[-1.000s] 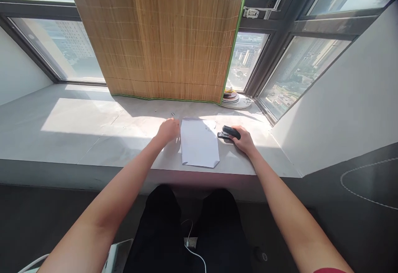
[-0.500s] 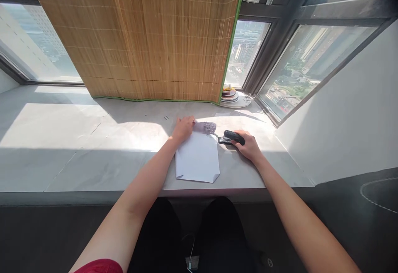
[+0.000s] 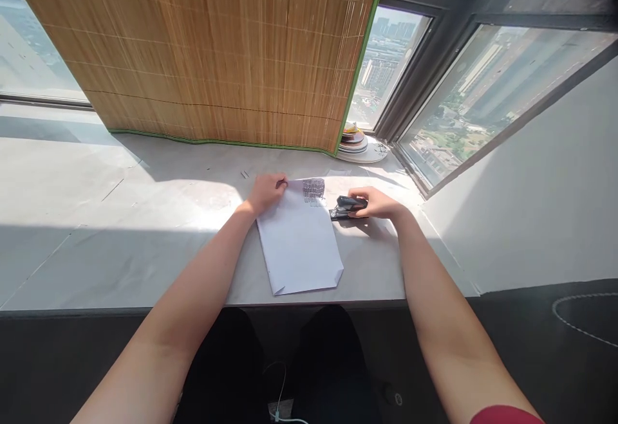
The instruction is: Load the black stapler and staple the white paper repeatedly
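Note:
A white paper stack (image 3: 300,250) lies on the sill, its two near corners bent. Close rows of small dark marks that look like staples (image 3: 313,189) cover part of its far edge, toward the right. My left hand (image 3: 268,192) pinches the far left corner of the paper. In my right hand (image 3: 374,203) is a black stapler (image 3: 351,202), gripped from its rear end. The stapler's jaws are apart, and its front tip sits close beside the paper's right edge; whether it touches is hard to tell.
Behind the paper a bamboo blind (image 3: 217,57) hangs down to the pale sill (image 3: 159,263). A stack of plates (image 3: 360,147) stands in the window corner. Two loose staple-like bits (image 3: 244,174) lie to the left. The sill's front edge runs just before my legs.
The paper's far end, raised and bent before, now lies flatter with the marked patch more fully shown. My left hand has moved left with the corner. My right hand has shifted on the stapler.

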Available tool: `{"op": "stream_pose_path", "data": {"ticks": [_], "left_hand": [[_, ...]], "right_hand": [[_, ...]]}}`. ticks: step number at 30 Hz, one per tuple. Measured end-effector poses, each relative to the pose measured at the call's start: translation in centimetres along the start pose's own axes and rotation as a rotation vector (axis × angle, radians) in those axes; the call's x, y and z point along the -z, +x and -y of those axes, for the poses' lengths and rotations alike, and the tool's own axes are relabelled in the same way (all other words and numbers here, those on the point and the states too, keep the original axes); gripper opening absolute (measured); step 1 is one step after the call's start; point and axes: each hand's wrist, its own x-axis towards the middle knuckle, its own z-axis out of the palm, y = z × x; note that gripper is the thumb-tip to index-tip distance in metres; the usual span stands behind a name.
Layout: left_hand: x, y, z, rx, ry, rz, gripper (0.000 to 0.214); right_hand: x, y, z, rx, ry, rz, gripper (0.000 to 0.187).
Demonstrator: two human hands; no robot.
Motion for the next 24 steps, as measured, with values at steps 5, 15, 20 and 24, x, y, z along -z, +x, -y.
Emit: {"op": "stream_pose_path", "data": {"ticks": [5,15,20,24], "left_hand": [[-0.4,-0.2,-0.2,0.020,0.085,0.054,0.024],[-2.6,-1.0,-3.1,-0.343,0.117,0.099,0.035],[-3.4,-1.5,-4.0,-0.433,0.064,0.311,0.057],[-3.4,-1.8,-4.6,-0.473,0.028,0.316,0.049]], "right_hand": [[-0.3,1.5,1.3,0.032,-0.033,0.017,0.017],[-2.3,1.9,3.9,0.232,-0.105,-0.115,0.032],[-3.8,2.9,3.6,0.082,-0.047,-0.262,0.065],[-5.4,3.8,4.2,-0.012,-0.170,-0.381,0.061]]}}
